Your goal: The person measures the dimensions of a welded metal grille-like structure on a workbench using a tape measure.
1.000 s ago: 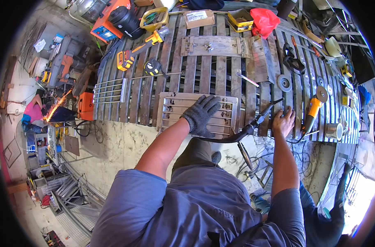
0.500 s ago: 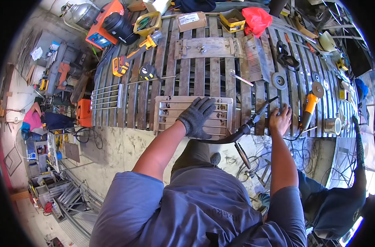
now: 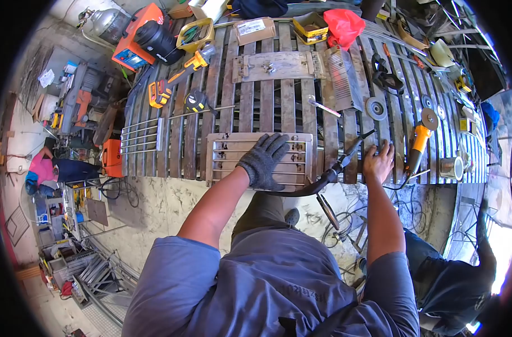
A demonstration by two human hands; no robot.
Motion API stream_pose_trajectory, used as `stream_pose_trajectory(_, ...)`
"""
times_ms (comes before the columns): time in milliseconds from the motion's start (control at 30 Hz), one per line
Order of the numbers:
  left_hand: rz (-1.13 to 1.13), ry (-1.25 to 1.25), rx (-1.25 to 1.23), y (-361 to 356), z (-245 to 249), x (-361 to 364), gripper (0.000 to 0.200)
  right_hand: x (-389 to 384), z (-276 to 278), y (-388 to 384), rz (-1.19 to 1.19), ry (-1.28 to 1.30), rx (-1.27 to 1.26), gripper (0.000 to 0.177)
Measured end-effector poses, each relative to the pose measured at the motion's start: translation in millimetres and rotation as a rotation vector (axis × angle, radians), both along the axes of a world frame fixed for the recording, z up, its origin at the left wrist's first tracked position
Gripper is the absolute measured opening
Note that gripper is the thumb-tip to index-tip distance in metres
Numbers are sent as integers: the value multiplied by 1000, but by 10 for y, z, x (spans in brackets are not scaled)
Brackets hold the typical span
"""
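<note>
My left hand, in a dark grey knit glove, lies flat with spread fingers over a small grille of thin metal bars. The grille rests on a flat rectangular plate at the table's near edge. My bare right hand rests on the table slats, fingers apart and slightly bent, holding nothing. Between my hands lies a welding torch, its black cable curving left along the table edge below the glove. To the right of my right hand is a yellow angle grinder.
On the slatted metal table are a barred rack, a tape measure, a cordless tool, a clamped plate, a grinding disc and a can. Another person in dark clothes is at lower right.
The view has shifted slightly. My hands hold nearly the same places on the grille and the table. The person at right has moved a little, as has the person in pink at far left.
</note>
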State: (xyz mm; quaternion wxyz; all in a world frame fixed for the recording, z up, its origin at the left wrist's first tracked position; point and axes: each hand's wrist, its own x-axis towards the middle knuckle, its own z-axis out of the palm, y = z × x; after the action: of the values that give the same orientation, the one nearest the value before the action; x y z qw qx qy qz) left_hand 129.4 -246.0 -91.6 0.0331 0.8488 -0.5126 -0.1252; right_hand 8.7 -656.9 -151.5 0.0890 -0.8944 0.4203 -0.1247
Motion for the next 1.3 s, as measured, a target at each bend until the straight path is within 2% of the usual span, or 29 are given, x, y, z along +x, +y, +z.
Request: stream_pose_trajectory(1300, -3, 8, -7, 9, -15, -2, 129, -3, 44, 23, 14, -4, 6, 62)
